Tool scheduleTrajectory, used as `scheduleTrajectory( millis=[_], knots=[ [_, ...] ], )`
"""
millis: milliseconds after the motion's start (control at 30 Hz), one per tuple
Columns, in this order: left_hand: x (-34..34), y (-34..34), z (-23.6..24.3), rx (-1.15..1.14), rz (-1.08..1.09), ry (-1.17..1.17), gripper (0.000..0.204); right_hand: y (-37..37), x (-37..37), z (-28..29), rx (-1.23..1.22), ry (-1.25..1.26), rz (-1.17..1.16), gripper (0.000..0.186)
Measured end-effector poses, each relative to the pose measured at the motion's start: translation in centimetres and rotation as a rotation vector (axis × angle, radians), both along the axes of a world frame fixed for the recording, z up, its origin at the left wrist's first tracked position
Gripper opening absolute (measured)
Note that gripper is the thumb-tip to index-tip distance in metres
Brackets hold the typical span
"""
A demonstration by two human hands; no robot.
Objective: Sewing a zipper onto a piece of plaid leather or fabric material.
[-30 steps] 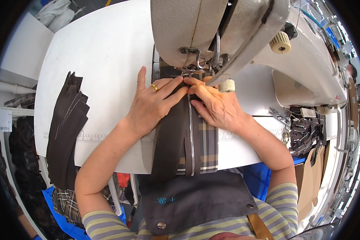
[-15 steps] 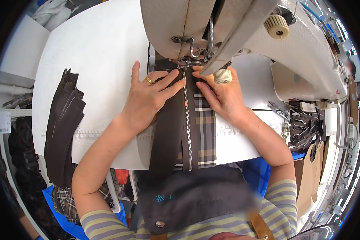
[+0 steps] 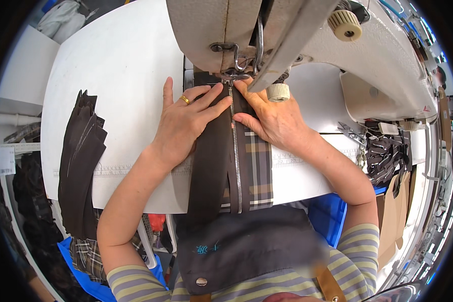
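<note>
My left hand (image 3: 189,118) lies with spread fingers on a dark fabric strip (image 3: 206,173), its fingertips at the left side of a metal-toothed zipper (image 3: 237,173). On the zipper's other side, my right hand (image 3: 279,118) presses down, index finger stretched toward the presser foot (image 3: 234,77) and thumb apart from it beside the teeth. Under the zipper is plaid fabric (image 3: 259,171) in brown, black and white, showing on the right. The layers run from the sewing machine (image 3: 201,30) to the table's front edge. The machine head hides the stitching point and some right fingertips.
A pile of dark fabric strips (image 3: 80,161) hangs over the table's front edge at left, above a blue bin (image 3: 85,277) with plaid cloth. At right lie thread snips (image 3: 351,133) and a heap of small dark zipper parts (image 3: 387,153). A ruler scale (image 3: 121,171) crosses the table (image 3: 110,75).
My right hand has shifted left onto the zipper's edge, its thumb lower and farther from the index finger. My left hand stays nearly in place on the strip.
</note>
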State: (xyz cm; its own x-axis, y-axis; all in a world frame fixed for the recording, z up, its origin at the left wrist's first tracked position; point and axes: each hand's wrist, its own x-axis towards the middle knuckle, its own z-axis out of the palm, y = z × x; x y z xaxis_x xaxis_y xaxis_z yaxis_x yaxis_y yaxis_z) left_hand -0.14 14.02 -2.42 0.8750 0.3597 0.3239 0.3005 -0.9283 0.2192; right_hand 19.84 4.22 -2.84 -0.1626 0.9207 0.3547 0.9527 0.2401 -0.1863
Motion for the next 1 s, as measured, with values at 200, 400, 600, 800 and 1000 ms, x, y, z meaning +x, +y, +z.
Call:
scheduleTrajectory(
  millis=[200,400,600,800,1000],
  knots=[
    [0.2,0.3,-0.2,-0.029,0.005,-0.027,0.046,-0.1,0.2,-0.3,0.009,-0.01,-0.015,0.043],
    [0.3,0.6,-0.2,0.003,0.005,-0.023,0.05,0.6,-0.2,1.1,0.035,0.003,-0.008,0.04],
    [0.2,0.4,-0.1,-0.023,0.03,0.005,0.052,-9.8,6.5,5.7,0.373,0.051,-0.073,0.04],
    [0.2,0.5,-0.3,-0.056,0.026,-0.014,0.052,-18.5,35.1,16.0,0.839,0.348,-1.078,0.036],
    [0.1,0.5,-0.4,-0.045,0.035,-0.028,0.049,-25.4,51.3,19.5,0.347,1.018,-1.021,0.037]
  ],
)
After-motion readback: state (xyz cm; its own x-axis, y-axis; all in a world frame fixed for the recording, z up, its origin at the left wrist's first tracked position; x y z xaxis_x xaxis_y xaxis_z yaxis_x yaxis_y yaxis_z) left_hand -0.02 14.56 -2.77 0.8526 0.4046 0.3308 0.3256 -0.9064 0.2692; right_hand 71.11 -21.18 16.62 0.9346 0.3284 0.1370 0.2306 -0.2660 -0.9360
